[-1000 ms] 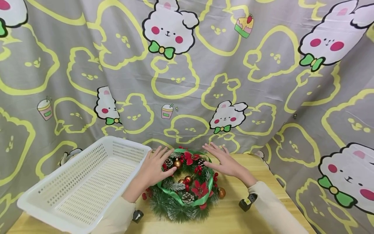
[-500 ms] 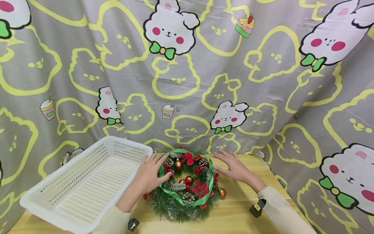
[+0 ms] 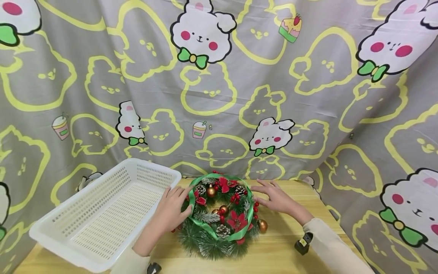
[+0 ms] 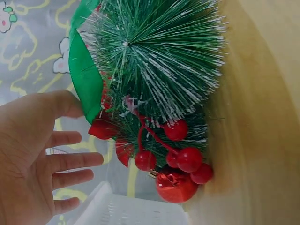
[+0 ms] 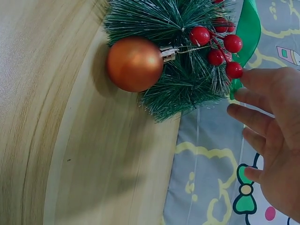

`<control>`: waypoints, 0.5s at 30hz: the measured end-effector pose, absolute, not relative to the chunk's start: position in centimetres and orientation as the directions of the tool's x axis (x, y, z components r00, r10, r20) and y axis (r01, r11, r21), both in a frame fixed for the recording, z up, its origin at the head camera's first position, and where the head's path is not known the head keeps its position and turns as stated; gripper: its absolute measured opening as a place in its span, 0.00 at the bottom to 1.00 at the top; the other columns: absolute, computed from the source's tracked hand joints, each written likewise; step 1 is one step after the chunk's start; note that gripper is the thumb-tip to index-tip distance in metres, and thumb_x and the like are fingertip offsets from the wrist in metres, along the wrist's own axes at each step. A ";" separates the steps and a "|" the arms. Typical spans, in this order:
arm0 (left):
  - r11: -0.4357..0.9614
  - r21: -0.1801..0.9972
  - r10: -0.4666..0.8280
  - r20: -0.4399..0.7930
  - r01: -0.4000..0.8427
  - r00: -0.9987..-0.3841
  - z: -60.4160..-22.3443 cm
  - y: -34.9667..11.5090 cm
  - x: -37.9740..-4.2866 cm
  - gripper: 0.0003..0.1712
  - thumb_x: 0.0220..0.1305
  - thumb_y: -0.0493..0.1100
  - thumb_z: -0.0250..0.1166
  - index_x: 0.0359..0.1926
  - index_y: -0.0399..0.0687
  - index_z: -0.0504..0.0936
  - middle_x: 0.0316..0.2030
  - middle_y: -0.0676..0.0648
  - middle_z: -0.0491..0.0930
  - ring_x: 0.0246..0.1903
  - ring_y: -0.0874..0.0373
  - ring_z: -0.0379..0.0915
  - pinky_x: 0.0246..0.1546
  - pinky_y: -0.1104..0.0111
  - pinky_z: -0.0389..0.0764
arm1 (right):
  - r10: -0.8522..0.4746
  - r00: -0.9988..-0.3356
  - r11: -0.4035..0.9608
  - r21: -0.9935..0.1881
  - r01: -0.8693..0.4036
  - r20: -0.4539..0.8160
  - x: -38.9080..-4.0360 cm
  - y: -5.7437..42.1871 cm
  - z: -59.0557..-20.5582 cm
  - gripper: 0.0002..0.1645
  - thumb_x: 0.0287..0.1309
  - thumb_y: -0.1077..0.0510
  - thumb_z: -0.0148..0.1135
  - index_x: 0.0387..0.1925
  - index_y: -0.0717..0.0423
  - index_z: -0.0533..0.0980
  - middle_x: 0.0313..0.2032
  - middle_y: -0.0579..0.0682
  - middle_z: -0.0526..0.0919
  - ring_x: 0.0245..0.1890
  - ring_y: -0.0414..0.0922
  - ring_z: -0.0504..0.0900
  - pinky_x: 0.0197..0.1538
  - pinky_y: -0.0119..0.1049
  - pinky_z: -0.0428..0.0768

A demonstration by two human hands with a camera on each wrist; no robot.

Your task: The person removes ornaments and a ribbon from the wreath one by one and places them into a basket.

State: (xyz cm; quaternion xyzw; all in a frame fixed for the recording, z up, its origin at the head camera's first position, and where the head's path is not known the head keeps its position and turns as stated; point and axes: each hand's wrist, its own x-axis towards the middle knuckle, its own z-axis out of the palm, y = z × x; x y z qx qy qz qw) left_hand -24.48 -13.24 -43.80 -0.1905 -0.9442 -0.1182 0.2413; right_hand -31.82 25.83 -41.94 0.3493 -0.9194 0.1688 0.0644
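A green Christmas wreath (image 3: 213, 245) lies on the table, with red flowers, pine cones, berries and gold baubles. A green ribbon (image 3: 236, 236) is looped round its top. My left hand (image 3: 171, 209) is at the wreath's left side, fingers extended; in the left wrist view its thumb is close to or touching the ribbon (image 4: 86, 70). On the other side is my right hand (image 3: 278, 198), fingers loosely spread. The right wrist view puts its thumb at the red berries (image 5: 233, 70), above an orange-gold bauble (image 5: 135, 64); whether it touches them I cannot tell.
A white perforated plastic basket (image 3: 102, 213) stands on the left of the wooden table (image 3: 280, 247). Behind hangs a grey curtain (image 3: 219, 102) with rabbit drawings. A black wrist device (image 3: 302, 243) is strapped at the right sleeve.
Both hands have drawn outward from over the wreath to its two sides and a little nearer to me. The wreath and basket stay in place; the view has shifted slightly.
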 end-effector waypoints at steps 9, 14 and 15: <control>0.898 0.090 0.303 0.582 0.430 -0.755 -44.9 -14.0 -24.1 0.24 0.55 0.37 0.70 0.54 0.35 0.82 0.46 0.39 0.85 0.52 0.42 0.79 0.65 0.42 0.69 | -0.645 -0.730 0.682 -0.260 -0.684 0.227 -31.9 25.9 -41.9 0.22 0.71 0.53 0.61 0.62 0.57 0.80 0.65 0.63 0.78 0.71 0.65 0.68 0.68 0.73 0.58; 0.910 0.014 0.328 0.586 0.415 -0.741 -45.2 -14.1 -24.2 0.21 0.49 0.36 0.75 0.46 0.37 0.84 0.42 0.41 0.84 0.50 0.43 0.78 0.65 0.43 0.70 | -0.639 -0.737 0.693 -0.250 -0.676 0.222 -31.9 25.9 -42.0 0.22 0.71 0.53 0.61 0.61 0.56 0.80 0.66 0.66 0.76 0.68 0.65 0.73 0.66 0.71 0.61; 0.911 0.002 0.333 0.585 0.412 -0.739 -45.2 -14.1 -24.3 0.21 0.48 0.35 0.75 0.46 0.37 0.84 0.41 0.41 0.84 0.49 0.43 0.78 0.65 0.43 0.69 | -0.637 -0.739 0.696 -0.249 -0.673 0.218 -31.9 25.9 -42.1 0.22 0.71 0.53 0.61 0.61 0.56 0.80 0.66 0.66 0.75 0.67 0.64 0.74 0.66 0.71 0.62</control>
